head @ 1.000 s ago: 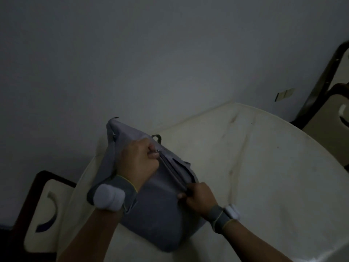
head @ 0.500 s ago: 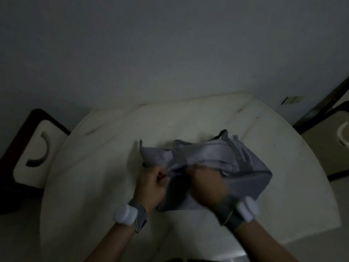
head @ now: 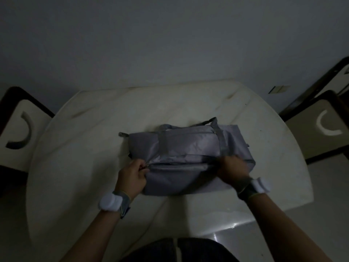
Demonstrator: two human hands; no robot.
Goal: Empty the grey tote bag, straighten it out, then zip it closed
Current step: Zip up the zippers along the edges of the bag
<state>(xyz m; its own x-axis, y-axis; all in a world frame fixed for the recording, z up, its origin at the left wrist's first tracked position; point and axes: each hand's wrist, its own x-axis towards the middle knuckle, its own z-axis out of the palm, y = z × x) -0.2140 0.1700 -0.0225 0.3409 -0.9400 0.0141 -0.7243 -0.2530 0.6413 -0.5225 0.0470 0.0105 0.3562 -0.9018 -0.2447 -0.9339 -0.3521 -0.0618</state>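
Observation:
The grey tote bag [head: 188, 148] lies flat on its side in the middle of the round white table [head: 94, 148], handles toward the far side. Its top zipper line runs left to right along the near part. My left hand [head: 133, 176] pinches the bag's left end at the zipper. My right hand [head: 231, 168] grips the fabric at the right end of the zipper; it is a little blurred. Both wrists wear grey bands with white pucks. No loose contents are visible around the bag.
A dark-framed chair with a cream seat [head: 17, 133] stands at the table's left. Another like it [head: 321, 129] stands at the right. A grey wall [head: 170, 44] rises just behind the table. The room is dim.
The bag went from bunched up in my hands to laid out flat on the table. My hands moved apart to the two ends of its zipper. The view swung to centre the table.

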